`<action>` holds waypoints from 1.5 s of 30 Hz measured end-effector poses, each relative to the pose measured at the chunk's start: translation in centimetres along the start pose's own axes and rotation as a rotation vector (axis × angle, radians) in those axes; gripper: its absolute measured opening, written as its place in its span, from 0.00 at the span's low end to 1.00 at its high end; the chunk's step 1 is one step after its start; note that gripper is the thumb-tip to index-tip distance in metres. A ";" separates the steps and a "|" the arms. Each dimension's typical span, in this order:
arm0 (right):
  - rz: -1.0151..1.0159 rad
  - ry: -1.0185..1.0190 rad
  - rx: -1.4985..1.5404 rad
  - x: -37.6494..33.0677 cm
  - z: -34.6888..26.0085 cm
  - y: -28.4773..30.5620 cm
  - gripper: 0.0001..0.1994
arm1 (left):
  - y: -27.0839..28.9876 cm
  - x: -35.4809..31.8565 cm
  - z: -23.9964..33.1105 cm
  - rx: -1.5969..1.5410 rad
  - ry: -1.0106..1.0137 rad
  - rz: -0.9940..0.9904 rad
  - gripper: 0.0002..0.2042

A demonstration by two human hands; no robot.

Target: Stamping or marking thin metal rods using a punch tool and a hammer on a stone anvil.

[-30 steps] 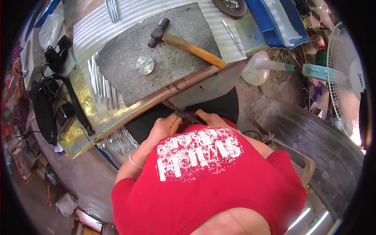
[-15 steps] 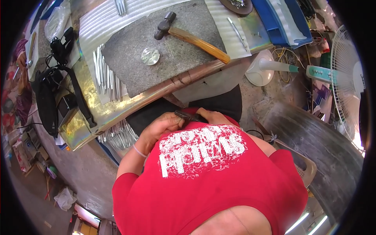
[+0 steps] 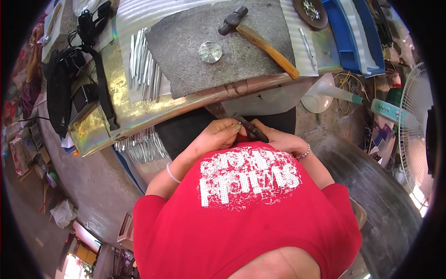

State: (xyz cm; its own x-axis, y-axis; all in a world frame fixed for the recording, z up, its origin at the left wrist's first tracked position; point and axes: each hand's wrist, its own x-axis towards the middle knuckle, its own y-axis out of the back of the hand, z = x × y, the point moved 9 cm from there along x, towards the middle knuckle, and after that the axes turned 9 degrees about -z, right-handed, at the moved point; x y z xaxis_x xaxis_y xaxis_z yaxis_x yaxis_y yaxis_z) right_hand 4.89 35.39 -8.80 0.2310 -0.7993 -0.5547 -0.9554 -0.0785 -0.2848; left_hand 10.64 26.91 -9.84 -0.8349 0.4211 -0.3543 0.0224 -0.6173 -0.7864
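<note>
Close to my red shirt front, below the table edge, both hands meet. My right hand (image 3: 281, 139) is closed around a dark, long hand tool (image 3: 252, 129) that slants up to the left; whether it is a pair of pliers I cannot tell. At the tool's upper end, the fingers of my left hand (image 3: 223, 132) are pinched together, and what they hold is hidden. On the table, a hammer (image 3: 267, 49) with a wooden handle lies on a grey stone slab (image 3: 186, 42). Left of the hammer sits a round clear disc (image 3: 210, 52).
Silvery thin strips (image 3: 145, 67) lie left of the slab, and more strips (image 3: 144, 145) are below the table. A dark bowl (image 3: 310, 13), a blue tray (image 3: 346, 42) and a fan (image 3: 413, 100) are at the right. A camera (image 3: 69, 59) with straps lies at the left.
My hands have come up off my shirt, and the dark tool has turned to a steeper slant with more of it showing. The whole view has shifted, so the table sits farther right and higher.
</note>
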 end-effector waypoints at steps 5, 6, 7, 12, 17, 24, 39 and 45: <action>0.054 0.018 -0.007 0.5 0.0 0.1 0.31 | 0.5 -0.2 0.5 0.135 -0.019 0.085 0.12; 0.082 0.037 0.024 0.5 -0.1 0.2 0.30 | 0.6 -0.2 0.6 0.144 -0.030 0.091 0.12; 0.081 0.035 0.024 0.6 -0.4 0.0 0.30 | 0.8 -0.2 0.6 0.152 -0.041 0.096 0.12; 0.220 0.009 0.036 0.9 0.9 0.7 0.28 | 1.7 0.2 0.3 0.267 -0.081 0.178 0.11; 0.308 -0.142 -0.083 0.7 1.4 0.8 0.25 | 1.7 -1.5 2.9 1.027 -0.329 0.565 0.06; 0.350 -0.186 -0.079 0.7 1.0 -0.4 0.23 | 2.9 -2.5 2.0 0.977 -0.356 0.359 0.07; 0.211 -0.192 -0.256 1.5 1.5 -1.8 0.24 | 1.6 -4.6 0.0 0.529 -0.037 0.230 0.07; 0.268 -0.300 -0.151 1.4 0.9 -1.5 0.25 | 0.5 -5.5 2.7 1.734 -0.363 0.552 0.05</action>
State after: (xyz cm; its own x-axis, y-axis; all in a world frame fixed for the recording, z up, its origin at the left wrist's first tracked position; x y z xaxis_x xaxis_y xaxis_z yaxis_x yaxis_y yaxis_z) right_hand 6.82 34.95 -9.82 -0.0069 -0.5964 -0.8027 -1.0000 0.0044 0.0054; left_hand 13.78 22.50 -6.93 -0.9973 -0.0403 -0.0619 -0.0234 -0.6224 0.7824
